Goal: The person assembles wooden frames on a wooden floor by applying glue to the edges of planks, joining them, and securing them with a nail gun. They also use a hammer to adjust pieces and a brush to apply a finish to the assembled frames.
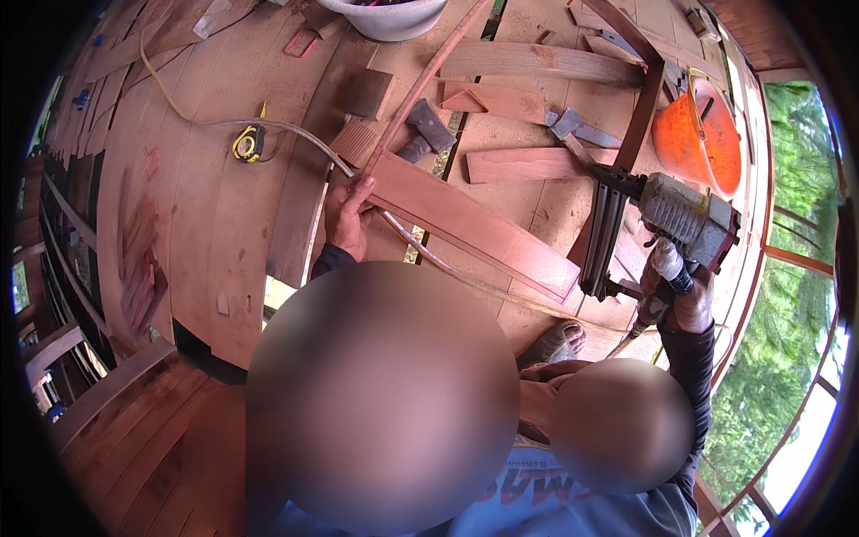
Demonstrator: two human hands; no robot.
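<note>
My right hand [687,300] is wrapped round the handle of a grey and black nail gun [684,215]. The gun's long black magazine [602,234] lies across the right end of a reddish-brown wooden frame, and its nose is close to the frame's dark right side piece [642,116]. At the other end, my left hand [347,215] grips the corner of the frame's near board [474,224], thumb on top and fingers partly hidden. A pale hose [420,246] passes under that board beside the left hand. Whether the nose touches wood, I cannot tell.
A hammer [565,125] and a dark mallet-like head [429,125] lie inside the frame among wood offcuts [528,166]. An orange bucket [698,134] stands at the right, a white basin [389,20] at the back. A yellow tape measure [249,143] rests on the planks at left.
</note>
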